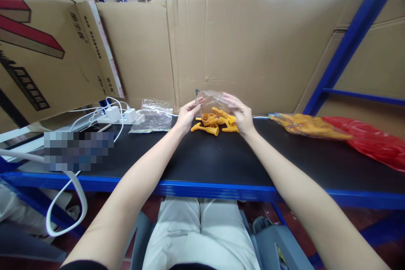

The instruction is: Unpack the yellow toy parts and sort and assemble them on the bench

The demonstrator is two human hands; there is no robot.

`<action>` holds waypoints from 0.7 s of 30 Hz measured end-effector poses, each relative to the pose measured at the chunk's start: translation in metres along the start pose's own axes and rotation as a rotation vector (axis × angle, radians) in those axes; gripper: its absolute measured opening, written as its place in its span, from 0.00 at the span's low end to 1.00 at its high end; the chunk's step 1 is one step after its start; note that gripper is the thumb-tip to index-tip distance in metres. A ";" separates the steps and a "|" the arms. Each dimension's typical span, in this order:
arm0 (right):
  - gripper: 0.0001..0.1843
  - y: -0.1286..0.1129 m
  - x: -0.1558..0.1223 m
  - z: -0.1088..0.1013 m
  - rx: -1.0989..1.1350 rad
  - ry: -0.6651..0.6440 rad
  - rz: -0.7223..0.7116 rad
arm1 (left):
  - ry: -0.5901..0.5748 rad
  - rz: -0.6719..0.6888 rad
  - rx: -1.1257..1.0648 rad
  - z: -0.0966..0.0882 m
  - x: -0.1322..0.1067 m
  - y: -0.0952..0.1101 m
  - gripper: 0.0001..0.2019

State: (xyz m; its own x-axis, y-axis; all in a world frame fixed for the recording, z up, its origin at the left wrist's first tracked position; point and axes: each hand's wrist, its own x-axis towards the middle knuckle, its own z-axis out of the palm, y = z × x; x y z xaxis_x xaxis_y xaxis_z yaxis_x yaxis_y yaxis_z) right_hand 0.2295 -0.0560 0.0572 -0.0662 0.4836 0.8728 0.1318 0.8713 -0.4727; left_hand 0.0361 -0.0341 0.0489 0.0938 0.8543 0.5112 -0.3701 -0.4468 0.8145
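A clear plastic bag (211, 98) stands raised between my two hands above the black tabletop. My left hand (187, 114) pinches its left edge with thumb and fingers. On the far side, my right hand (242, 114) grips the bag's right edge, its fingers stretched along the film. Just below and between the hands lie several orange-yellow plastic pieces (210, 124) with round, cup-like ends and curved arms. Some sit close against my right hand. Whether any are inside the bag, I cannot tell.
Flat clear bags (153, 116) lie left of my left hand, near a white power strip (123, 114) with cables. At right are a filled bag of yellow pieces (306, 125) and a red plastic bag (370, 141). Cardboard (247, 46) walls the back.
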 end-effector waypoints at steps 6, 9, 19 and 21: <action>0.25 -0.030 0.007 0.000 0.330 0.023 0.136 | 0.054 -0.044 -0.216 0.002 0.001 0.022 0.20; 0.26 -0.036 0.006 0.002 0.428 0.078 0.177 | 0.138 -0.047 -0.310 0.000 0.003 0.023 0.12; 0.22 -0.047 -0.001 0.004 0.271 0.168 0.070 | 0.195 -0.042 -0.390 -0.003 0.003 0.040 0.11; 0.21 -0.046 -0.002 0.004 0.253 0.158 0.046 | 0.147 -0.036 -0.410 0.000 0.001 0.044 0.11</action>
State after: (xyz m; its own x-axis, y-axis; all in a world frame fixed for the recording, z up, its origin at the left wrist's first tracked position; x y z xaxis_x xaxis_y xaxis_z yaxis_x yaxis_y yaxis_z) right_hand 0.2199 -0.0968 0.0770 0.0911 0.5215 0.8484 -0.1208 0.8514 -0.5104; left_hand 0.0196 -0.0528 0.0849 -0.0084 0.9095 0.4156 -0.7081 -0.2989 0.6397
